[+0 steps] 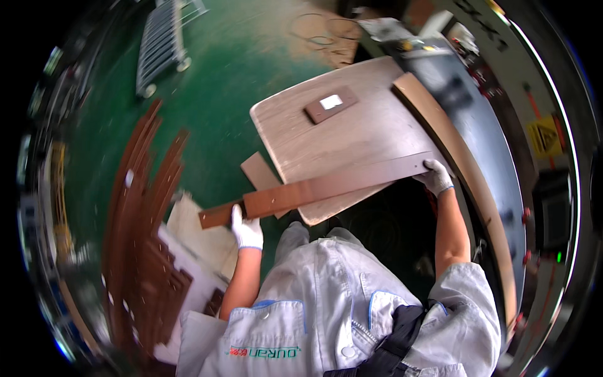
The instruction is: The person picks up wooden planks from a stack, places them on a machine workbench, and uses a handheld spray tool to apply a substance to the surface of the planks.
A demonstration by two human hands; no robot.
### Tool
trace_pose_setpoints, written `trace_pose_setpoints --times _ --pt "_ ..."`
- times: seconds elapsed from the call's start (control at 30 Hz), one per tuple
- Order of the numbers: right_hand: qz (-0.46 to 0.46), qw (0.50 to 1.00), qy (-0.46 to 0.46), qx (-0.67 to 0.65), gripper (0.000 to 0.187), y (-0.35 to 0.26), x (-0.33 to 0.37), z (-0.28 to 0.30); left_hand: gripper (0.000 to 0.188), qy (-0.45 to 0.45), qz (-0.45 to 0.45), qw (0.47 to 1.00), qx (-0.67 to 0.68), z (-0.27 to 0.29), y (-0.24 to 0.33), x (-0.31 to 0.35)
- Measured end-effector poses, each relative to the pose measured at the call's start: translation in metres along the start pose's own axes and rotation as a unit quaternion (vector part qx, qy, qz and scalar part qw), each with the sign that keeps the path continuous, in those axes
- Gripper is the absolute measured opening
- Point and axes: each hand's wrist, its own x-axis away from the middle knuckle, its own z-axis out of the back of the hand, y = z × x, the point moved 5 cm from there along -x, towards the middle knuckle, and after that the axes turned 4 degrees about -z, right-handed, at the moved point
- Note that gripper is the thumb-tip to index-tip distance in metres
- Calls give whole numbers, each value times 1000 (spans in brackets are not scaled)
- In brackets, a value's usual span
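Observation:
Two long brown wooden boards (326, 190) lie one over the other across my front, their ends offset at the left. My left hand (247, 230), in a white glove, grips them near that stepped left end, thumb up along the side. At the far right end my right hand (436, 178), gloved too, is closed around the edge, fingertips over the top face near a small hole. The boards reach over the near edge of a light wood-topped table (370, 135). A short brown block (331, 105) with a white label rests on that tabletop.
Long brown boards (141, 239) are stacked at my left, beside a pale panel (201, 232). A long tan strip (458, 144) runs along a dark machine bed (496, 163) on the right. A grey wheeled rack (161, 47) stands on the green floor at far left.

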Motion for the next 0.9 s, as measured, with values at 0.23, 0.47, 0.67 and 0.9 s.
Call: trace_pose_setpoints --times 0.23,0.47,0.67,0.9 --pt "38 993 20 106 48 -24 -64 63 42 71 -15 992 -99 36 -7 42" --pt "436 795 291 305 64 -66 88 -130 34 213 -132 968 -20 199 58 163" --pt "474 711 -261 450 37 121 179 -388 49 369 -186 910 31 320 148 194" --pt "-36 729 -506 459 69 432 199 -519 42 429 -276 860 12 493 296 184"
